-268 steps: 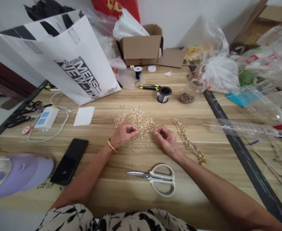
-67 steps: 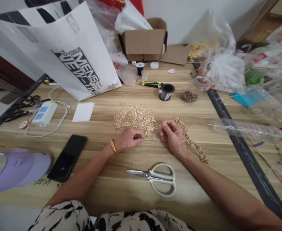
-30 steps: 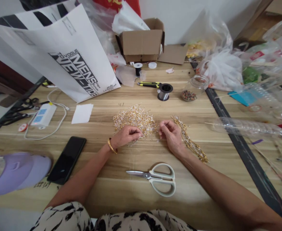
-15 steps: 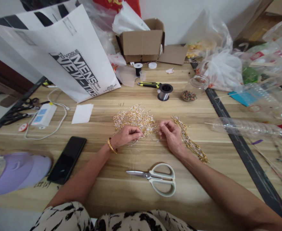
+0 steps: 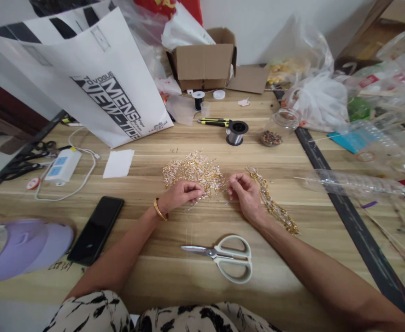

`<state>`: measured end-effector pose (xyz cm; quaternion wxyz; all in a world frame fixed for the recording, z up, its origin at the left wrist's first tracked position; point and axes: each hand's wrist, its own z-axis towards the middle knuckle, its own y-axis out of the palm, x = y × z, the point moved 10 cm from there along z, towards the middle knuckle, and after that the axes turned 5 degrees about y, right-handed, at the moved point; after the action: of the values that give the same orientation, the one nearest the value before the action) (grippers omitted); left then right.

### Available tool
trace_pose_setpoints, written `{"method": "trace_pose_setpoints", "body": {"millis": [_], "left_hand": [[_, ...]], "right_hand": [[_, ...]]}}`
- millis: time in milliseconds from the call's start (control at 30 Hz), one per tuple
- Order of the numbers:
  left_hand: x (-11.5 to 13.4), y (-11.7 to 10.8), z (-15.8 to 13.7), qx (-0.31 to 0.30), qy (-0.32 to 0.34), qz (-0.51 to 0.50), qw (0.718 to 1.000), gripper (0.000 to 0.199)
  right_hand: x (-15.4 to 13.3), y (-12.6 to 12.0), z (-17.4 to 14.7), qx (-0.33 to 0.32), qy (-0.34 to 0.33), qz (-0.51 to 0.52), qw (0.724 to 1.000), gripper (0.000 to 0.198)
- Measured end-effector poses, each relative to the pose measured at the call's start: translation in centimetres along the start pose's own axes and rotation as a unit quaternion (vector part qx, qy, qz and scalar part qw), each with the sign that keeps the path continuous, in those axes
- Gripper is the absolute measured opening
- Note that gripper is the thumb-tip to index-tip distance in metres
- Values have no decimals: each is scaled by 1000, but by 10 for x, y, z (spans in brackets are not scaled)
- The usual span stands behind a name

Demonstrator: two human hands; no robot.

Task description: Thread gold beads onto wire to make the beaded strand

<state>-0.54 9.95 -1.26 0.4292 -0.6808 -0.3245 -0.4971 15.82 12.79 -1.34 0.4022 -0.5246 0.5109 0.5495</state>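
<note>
A loose pile of tiny gold and silver beads lies on the wooden table. My left hand, with a gold bracelet on its wrist, is closed in a pinch at the pile's near edge. A short beaded strand shows just under those fingers and appears held in them. Faint clear thread runs down toward the scissors. To the right of the pile, my right hand is pinched too; what sits between its fingertips is too small to name. Finished-looking gold and silver beaded strands lie beside it.
White-handled scissors lie in front of my hands. A black phone and a white power strip are at left. Behind the beads are a wire spool, a yellow-black cutter, a glass jar and a cardboard box.
</note>
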Motion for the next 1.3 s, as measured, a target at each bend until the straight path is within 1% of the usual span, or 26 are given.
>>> {"method": "trace_pose_setpoints", "body": {"millis": [467, 800, 1033, 1167, 1300], "left_hand": [[2, 2, -1, -6, -17, -27, 999, 28], [6, 3, -1, -6, -12, -50, 999, 31], [5, 3, -1, -9, -4, -55, 998, 29], [2, 2, -1, -12, -13, -22, 1000, 28], [6, 4, -1, -48, 7, 61, 997, 27]], "right_hand": [[0, 0, 0, 1, 2, -4, 1000, 23], [4, 0, 1, 1, 6, -3, 1000, 23], [0, 2, 0, -8, -8, -5, 1000, 20], [0, 2, 0, -8, -4, -13, 1000, 21], [0, 2, 0, -9, -3, -18, 1000, 22]]}}
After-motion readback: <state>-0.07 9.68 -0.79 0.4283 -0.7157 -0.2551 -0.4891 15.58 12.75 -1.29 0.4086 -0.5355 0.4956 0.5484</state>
